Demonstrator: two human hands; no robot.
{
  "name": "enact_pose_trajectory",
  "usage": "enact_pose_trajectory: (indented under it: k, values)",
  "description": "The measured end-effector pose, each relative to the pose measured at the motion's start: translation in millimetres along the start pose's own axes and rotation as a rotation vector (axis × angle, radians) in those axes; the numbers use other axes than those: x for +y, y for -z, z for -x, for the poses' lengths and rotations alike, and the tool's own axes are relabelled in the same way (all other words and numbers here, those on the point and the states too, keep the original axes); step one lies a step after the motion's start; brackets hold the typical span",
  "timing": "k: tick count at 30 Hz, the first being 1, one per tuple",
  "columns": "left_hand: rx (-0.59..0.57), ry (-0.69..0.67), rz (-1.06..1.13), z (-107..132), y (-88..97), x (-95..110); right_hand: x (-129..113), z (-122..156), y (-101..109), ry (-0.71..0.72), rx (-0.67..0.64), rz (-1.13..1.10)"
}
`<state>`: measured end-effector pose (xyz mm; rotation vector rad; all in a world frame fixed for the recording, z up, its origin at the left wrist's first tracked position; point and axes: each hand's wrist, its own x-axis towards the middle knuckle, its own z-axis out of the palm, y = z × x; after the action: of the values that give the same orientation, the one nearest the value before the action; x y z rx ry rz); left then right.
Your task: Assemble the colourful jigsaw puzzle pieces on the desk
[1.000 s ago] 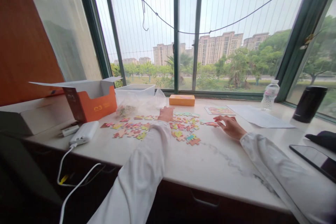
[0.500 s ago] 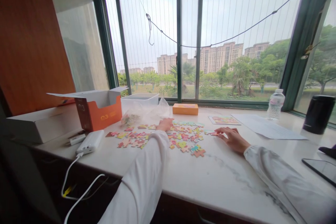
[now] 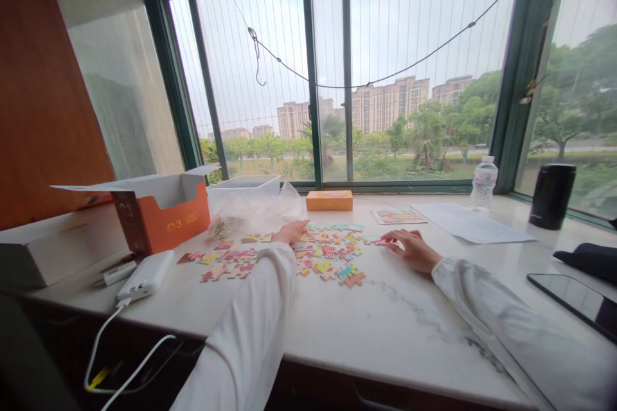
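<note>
Many loose jigsaw puzzle pieces [image 3: 328, 254] in pink, yellow, red and teal lie spread over the white marbled tabletop [image 3: 347, 334]. My left hand [image 3: 290, 232] rests among the pieces at the far side of the spread, fingers stretched out towards the right; what lies under the palm is hidden. To the right of the spread, my right hand [image 3: 415, 250] has its fingertips closed on a small pink and white puzzle piece [image 3: 384, 242], low at the table surface. Just beyond my left hand runs a pale green row of pieces [image 3: 335, 228].
An orange box [image 3: 330, 200], a picture card [image 3: 398, 216] and a paper sheet [image 3: 467, 223] lie towards the window. An open orange carton [image 3: 183, 225], clear bag [image 3: 241, 221] and power bank [image 3: 145, 276] are left. Right stand a bottle [image 3: 484, 185], black tumbler [image 3: 553, 198] and phone [image 3: 576, 302].
The view has turned to the right, so everything sits further left in the picture. My hands keep nearly the same places over the table, the right one still at its piece.
</note>
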<state>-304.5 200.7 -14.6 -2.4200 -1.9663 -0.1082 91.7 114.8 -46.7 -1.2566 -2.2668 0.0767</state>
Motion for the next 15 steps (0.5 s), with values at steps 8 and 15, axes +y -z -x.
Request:
enact_pose_trajectory:
  k: [8,15]
  values:
    - [0.071,0.096,-0.087,6.0,7.1,6.4,-1.1,-0.6,1.4,0.005,0.015,-0.002]
    - [0.215,0.166,-0.106,10.6,25.6,27.5,-3.4,-0.3,6.5,-0.005,0.083,0.006]
